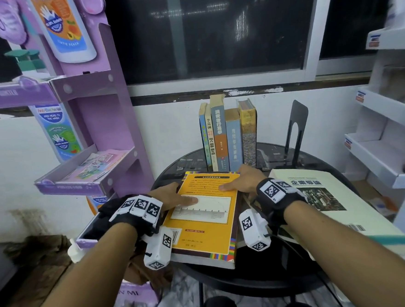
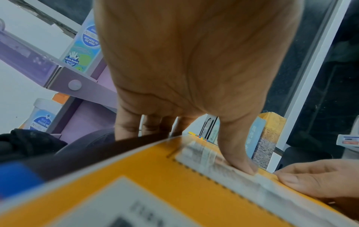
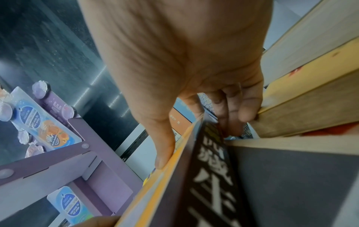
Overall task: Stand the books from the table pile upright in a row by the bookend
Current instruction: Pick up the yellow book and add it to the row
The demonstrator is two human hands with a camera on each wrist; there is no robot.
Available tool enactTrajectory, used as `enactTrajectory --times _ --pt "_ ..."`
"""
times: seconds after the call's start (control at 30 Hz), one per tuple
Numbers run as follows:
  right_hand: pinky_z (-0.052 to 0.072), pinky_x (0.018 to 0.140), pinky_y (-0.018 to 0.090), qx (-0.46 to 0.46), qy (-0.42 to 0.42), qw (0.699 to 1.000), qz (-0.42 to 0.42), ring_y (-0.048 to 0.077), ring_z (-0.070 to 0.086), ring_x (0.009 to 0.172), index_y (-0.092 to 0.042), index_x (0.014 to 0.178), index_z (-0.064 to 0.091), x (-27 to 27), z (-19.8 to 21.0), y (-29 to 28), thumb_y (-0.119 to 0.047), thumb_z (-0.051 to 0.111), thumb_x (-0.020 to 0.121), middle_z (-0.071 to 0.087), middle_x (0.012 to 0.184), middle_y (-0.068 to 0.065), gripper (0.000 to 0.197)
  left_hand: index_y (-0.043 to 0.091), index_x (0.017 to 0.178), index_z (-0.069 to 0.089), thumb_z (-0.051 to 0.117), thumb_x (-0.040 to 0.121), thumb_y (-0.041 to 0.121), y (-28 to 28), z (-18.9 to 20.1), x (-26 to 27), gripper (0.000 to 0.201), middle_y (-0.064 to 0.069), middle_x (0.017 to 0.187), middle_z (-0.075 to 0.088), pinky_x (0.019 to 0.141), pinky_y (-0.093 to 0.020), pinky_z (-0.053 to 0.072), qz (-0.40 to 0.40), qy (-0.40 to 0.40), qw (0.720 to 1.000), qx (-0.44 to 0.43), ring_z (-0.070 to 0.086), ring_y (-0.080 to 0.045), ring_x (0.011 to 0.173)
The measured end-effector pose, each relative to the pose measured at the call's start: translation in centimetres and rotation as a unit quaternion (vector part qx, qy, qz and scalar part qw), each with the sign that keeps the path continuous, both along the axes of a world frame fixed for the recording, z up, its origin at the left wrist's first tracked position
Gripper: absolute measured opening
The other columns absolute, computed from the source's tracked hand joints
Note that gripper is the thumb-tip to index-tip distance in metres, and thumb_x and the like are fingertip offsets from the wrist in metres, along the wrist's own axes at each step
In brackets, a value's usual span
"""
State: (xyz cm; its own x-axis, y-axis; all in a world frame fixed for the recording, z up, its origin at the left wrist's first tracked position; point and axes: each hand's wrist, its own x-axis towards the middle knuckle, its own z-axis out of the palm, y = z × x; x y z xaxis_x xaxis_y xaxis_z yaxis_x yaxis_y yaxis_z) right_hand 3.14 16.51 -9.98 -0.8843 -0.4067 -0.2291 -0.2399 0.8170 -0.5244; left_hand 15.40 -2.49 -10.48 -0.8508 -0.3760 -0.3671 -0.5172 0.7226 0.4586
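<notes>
Both hands were clamped on the orange book (image 1: 202, 215), which lay flat at the near edge of the round black table (image 1: 298, 266): left hand (image 1: 170, 198) w/ thumb on the cover, fingers curled over the left edge; right hand (image 1: 243, 183) likewise on the right edge. Five upright books (image 1: 229, 137) stood at the far side, w/ the black bookend (image 1: 295, 130) to their right, apart. A cream book (image 1: 329, 204) lay flat on the right.
</notes>
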Motion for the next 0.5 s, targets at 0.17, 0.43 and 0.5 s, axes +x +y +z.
enactTrajectory --times 0.17,0.43,0.5 --pt "0.049 0.097 0.044 -0.079 -0.042 0.996 -0.001 0.028 0.056 0.118 -0.012 0.137 0.037 -0.5 0.3 -0.1 -0.051 0.083 0.065 0.057 0.133 0.009 0.095 0.026 0.139 0.035 0.069 0.08 0.05 -0.6 0.4 0.2 0.072 0.004 0.114 0.06 0.064 -0.027 0.049 0.008 0.035 0.998 0.051 0.061 -0.016 0.097" --pt "0.052 0.092 0.044 -0.134 -0.012 0.991 0.021 0.026 0.061 0.108 -0.014 0.113 0.044 0.0 3.0 0.4 -0.034 0.081 0.075 0.064 0.118 0.009 0.057 0.038 0.13 0.038 0.08 0.066 0.057 -0.9 2.2 0.2 0.079 0.008 0.121 0.061 0.096 -0.04 0.049 0.0 0.091 0.994 0.063 0.061 -0.021 0.111" --pt "0.053 0.091 0.045 -0.152 -0.003 0.988 0.026 0.026 0.062 0.106 -0.016 0.11 0.043 0.1 3.8 0.4 -0.031 0.082 0.075 0.065 0.116 0.009 0.055 0.028 0.141 0.032 0.076 0.075 0.047 -0.5 3.2 0.4 0.081 0.002 0.127 0.057 0.097 -0.039 0.047 0.009 0.11 0.993 0.05 0.057 -0.024 0.116"
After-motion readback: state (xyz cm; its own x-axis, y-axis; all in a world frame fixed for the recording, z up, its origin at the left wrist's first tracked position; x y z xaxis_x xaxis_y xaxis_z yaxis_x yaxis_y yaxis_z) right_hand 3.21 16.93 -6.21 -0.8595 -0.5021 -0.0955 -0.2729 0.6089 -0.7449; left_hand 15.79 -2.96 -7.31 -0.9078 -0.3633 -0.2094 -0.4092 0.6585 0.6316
